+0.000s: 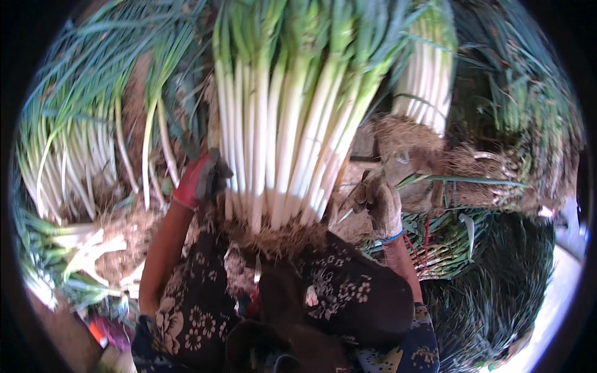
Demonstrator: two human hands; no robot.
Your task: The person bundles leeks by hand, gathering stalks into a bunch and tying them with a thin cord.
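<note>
A thick bundle of leeks or large scallions [280, 135] stands before me, white stalks below and green leaves above. Its matted roots [280, 235] rest at my lap, between my knees. My left hand [201, 179], in a red and grey glove, is at the bundle's lower left edge with its fingers curled; whether they grip a stalk is hidden. To the right of the bundle, apart from it, is my right hand [381, 205] in a pale, soiled glove. A long green leaf [471, 179] appears to run through its bent fingers and sticks out to the right.
Loose stalks [86, 163] stand at the left, above soil and peeled scraps [95, 256]. Another bundle [424, 88] stands at upper right, with piled leeks [527, 116] beyond it. Below lie a bundle tied with red string [426, 242] and a heap of dark leaves [489, 298].
</note>
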